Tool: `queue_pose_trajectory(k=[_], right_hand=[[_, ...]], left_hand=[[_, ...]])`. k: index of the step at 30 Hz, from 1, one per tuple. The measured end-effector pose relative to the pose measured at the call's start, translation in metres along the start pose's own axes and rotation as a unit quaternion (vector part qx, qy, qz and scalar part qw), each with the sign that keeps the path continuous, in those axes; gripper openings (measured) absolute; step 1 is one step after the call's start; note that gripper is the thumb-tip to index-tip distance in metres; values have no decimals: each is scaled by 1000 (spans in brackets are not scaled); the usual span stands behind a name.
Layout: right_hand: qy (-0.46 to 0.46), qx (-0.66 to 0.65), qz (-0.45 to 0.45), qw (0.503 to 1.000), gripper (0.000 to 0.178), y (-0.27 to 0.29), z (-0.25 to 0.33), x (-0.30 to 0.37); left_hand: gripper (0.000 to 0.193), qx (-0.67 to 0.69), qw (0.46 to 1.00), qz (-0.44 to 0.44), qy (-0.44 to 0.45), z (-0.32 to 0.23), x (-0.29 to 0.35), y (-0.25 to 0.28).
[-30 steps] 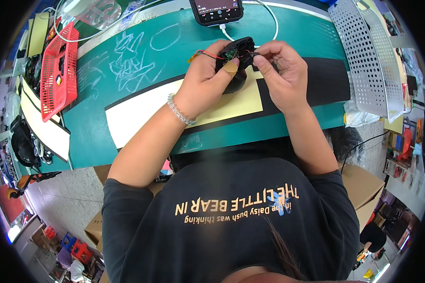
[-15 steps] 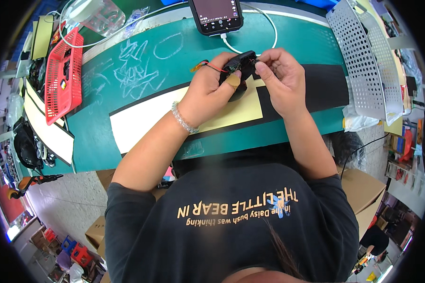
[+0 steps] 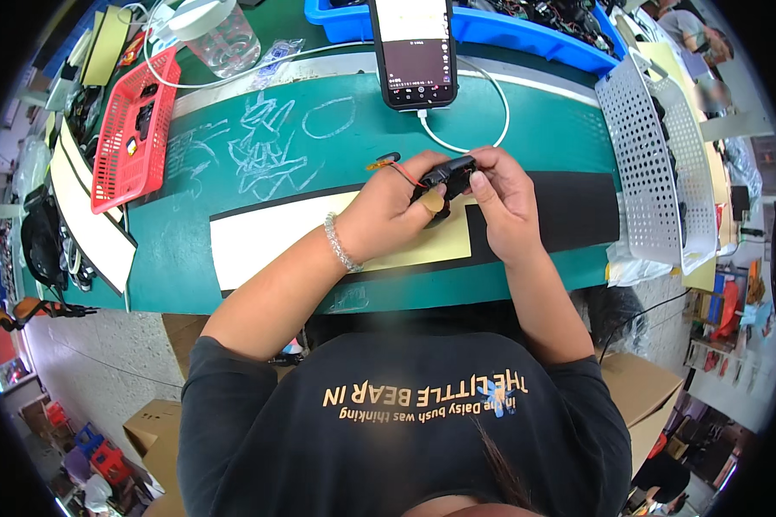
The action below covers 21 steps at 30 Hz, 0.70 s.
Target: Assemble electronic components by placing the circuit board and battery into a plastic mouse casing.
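My left hand (image 3: 386,214) is closed round a small black plastic housing (image 3: 447,175), held above the work mat in front of me. A yellowish cover is on my left thumb, and a clear beaded bracelet circles the wrist. From the housing's left side a red wire leads to a small orange and black part (image 3: 383,162), which hangs free past my left fingers. My right hand (image 3: 510,211) pinches with thumb and forefinger at the housing's right end. Whatever fine piece may lie between those fingertips is too small to make out.
Pale sheets on a black mat (image 3: 573,211) cover part of the green table. Beyond stands a phone (image 3: 412,60) on a white cable. A red basket (image 3: 103,177) and lidded jar (image 3: 224,43) are left, a white perforated basket (image 3: 634,129) right, a blue bin (image 3: 526,30) at the back.
The view has shifted, so the table appears lower and more of the blue bin shows. My right fingers have come in against the housing's end. My left hand keeps its hold.
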State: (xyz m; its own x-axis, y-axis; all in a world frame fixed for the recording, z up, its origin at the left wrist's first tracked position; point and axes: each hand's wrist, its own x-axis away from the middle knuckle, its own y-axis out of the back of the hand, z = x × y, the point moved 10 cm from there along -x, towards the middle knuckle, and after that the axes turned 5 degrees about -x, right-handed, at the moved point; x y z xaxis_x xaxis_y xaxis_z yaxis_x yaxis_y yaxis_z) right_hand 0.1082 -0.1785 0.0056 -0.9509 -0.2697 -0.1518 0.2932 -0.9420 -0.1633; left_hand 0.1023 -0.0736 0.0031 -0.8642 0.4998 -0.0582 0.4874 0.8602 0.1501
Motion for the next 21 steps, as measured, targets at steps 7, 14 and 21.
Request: queue_pose_trajectory(k=[7, 14, 21], right_hand=[[27, -58, 40, 997, 9, 0, 4, -2], [26, -58, 1, 998, 10, -5, 6, -7], [52, -10, 5, 999, 11, -3, 1, -5]], left_hand=[[21, -16, 999, 30, 4, 1, 3, -2], [21, 61, 998, -5, -16, 3, 1, -1], [21, -39, 999, 3, 17, 5, 3, -3]])
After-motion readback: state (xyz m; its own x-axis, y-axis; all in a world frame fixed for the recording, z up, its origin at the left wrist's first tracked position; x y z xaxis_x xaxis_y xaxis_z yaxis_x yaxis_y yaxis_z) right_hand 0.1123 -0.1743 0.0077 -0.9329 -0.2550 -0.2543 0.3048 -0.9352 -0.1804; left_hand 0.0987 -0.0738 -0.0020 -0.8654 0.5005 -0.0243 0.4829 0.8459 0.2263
